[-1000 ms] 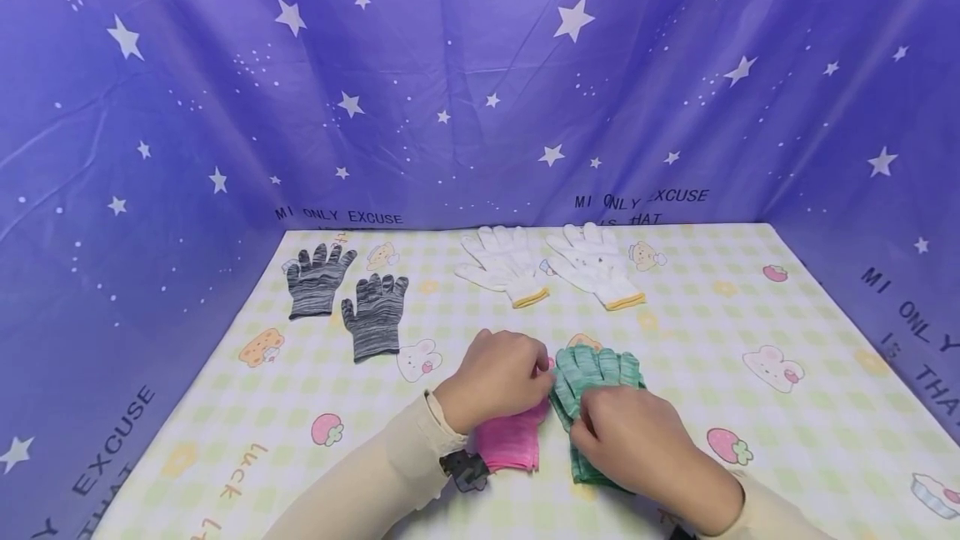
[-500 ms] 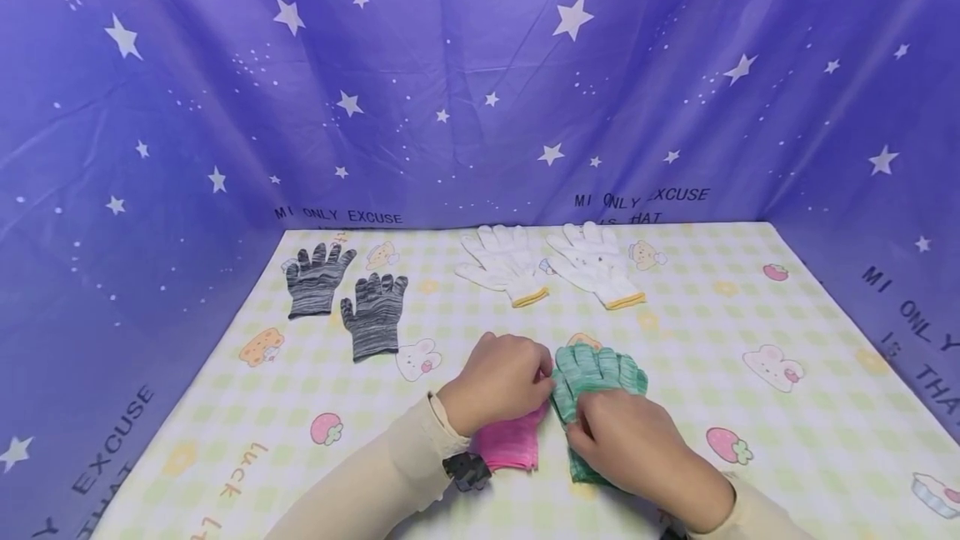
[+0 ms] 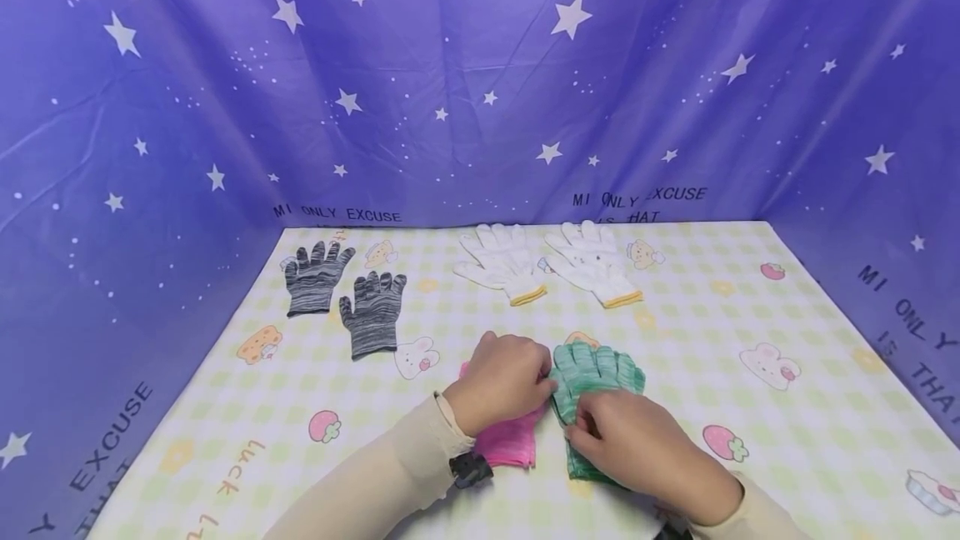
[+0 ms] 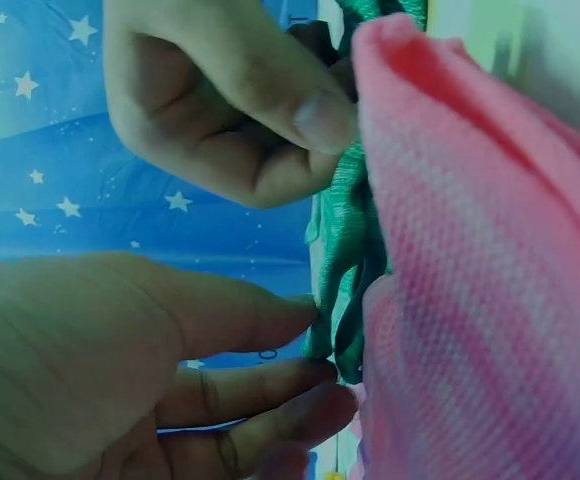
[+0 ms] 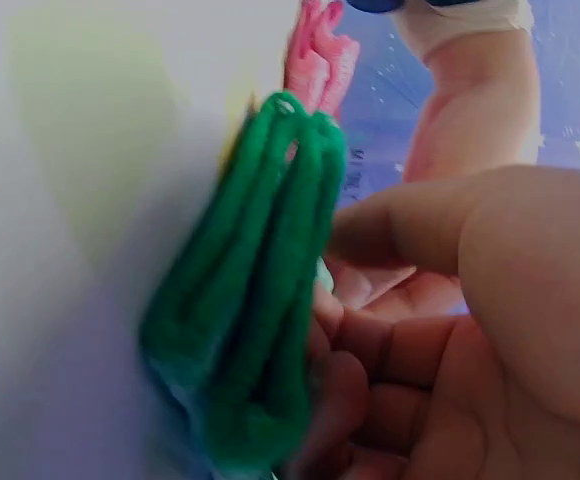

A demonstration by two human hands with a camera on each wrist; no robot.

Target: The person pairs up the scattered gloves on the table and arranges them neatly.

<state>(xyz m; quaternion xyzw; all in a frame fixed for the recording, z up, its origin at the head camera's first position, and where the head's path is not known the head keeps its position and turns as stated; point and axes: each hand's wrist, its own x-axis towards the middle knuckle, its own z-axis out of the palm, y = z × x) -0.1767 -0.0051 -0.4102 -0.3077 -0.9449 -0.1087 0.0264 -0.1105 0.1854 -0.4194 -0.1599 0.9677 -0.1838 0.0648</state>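
A stacked pair of green knit gloves [image 3: 597, 367] lies fingers-away near the front middle of the table. My left hand [image 3: 501, 380] reaches across the pink gloves [image 3: 510, 442] and pinches the left edge of the green pair near its fingers. With curled fingers, my right hand [image 3: 647, 447] pinches the green fabric lower down, over the palm part. In the left wrist view the pink glove [image 4: 470, 250] hides part of the green gloves [image 4: 346, 225]. The right wrist view has the green cuffs [image 5: 240, 300] close up, their layers folded together; the right fingertips are partly hidden behind them.
Two grey-black striped gloves [image 3: 372, 317] lie flat at the back left. A pair of white gloves [image 3: 592, 261] with yellow cuff edges is spread at the back middle. A checked cloth [image 3: 712, 315] covers the table, and a purple star curtain [image 3: 442, 40] surrounds it.
Both hands stay at the green gloves. The right hand has shifted slightly left, and the green pair's finger end has turned a little to the right; the other gloves lie as before.
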